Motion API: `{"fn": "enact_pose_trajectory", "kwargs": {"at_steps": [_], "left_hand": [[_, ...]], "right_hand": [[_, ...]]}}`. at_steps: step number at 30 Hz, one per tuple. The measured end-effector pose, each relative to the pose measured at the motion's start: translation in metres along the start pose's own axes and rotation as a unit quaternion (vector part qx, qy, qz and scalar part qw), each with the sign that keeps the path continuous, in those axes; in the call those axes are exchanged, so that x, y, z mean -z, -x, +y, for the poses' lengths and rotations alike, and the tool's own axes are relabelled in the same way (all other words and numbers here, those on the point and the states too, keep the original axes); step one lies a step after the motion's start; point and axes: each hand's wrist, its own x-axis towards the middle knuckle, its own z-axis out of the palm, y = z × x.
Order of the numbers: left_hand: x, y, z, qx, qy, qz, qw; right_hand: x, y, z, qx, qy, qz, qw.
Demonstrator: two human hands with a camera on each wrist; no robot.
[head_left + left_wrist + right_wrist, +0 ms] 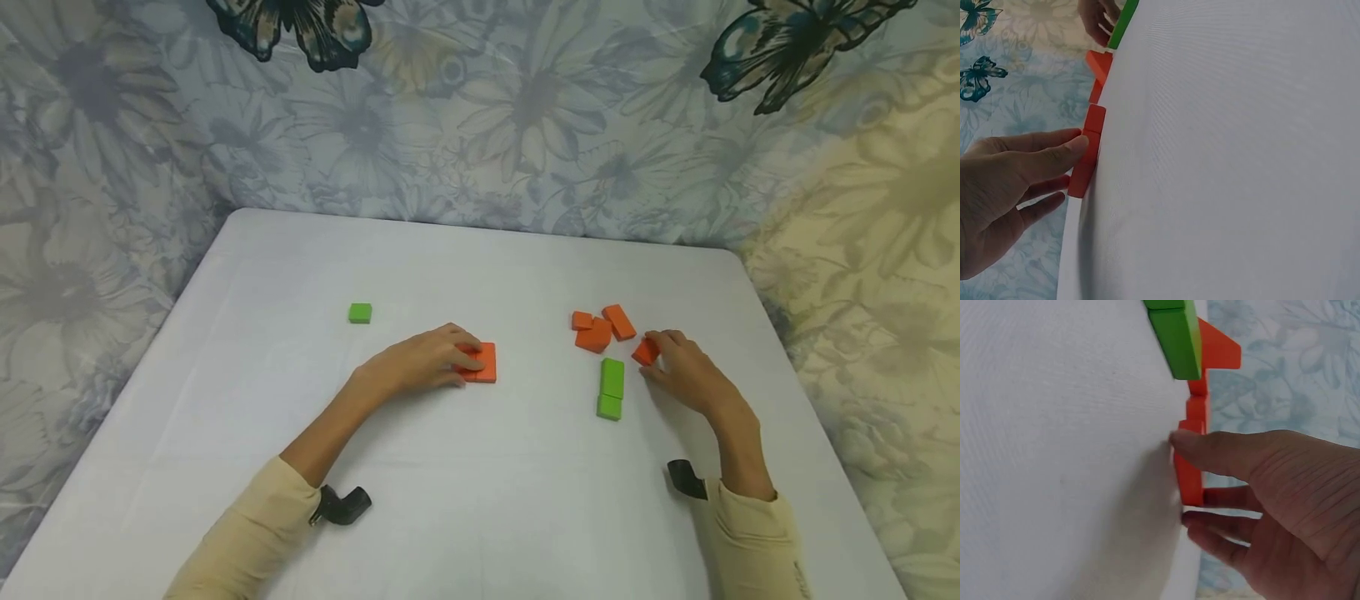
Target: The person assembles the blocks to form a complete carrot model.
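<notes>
My left hand [423, 360] pinches flat orange blocks [487, 363] that sit side by side on the white table, its fingers covering part of them. In the left wrist view, the thumb lies on the near face of an orange block [1084, 167]. Over on the right, my right hand [692, 372] holds an orange block [645, 351] between thumb and fingers. The right wrist view has this orange block [1189, 472] low against the tabletop, with the thumb at its near side. Beside that hand stand two green blocks [612, 379], placed end to end.
Several loose orange blocks [594, 335] are clustered just left of my right hand. A single green block [360, 313] lies at the back left of the white table [480, 500]. Flowered cloth [465, 125] with butterflies rises behind the far edge. Black wrist mounts [345, 507] stick out from the sleeves.
</notes>
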Motion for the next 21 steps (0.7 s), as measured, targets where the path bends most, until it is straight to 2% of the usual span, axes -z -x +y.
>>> {"fn": "enact_pose_trajectory", "kwargs": {"at_steps": [4,8,12,15,17,21], "left_hand": [[0.001,-0.002,0.001,-0.006,-0.003,0.003,1.0000],[0.000,-0.003,0.001,-0.008,-0.017,0.010,0.9998],[0.000,-0.003,0.002,-0.003,-0.007,0.006,1.0000],[-0.001,-0.004,0.003,0.000,0.013,0.002,0.9999],[-0.002,-0.006,0.003,0.002,0.021,0.000,0.9998],[-0.003,-0.009,0.004,0.008,0.021,0.003,0.9997]], "right_hand": [[0.000,-0.002,0.004,0.008,0.006,0.016,0.9998],[0.002,0.000,-0.003,0.016,0.004,0.066,0.9977],[0.006,0.007,-0.024,0.024,-0.018,0.140,0.9897],[0.009,0.008,-0.047,0.064,-0.038,0.171,0.9825],[0.009,0.007,-0.062,0.100,-0.051,0.161,0.9806],[0.001,-0.005,-0.090,0.166,-0.042,0.093,0.9809]]}}
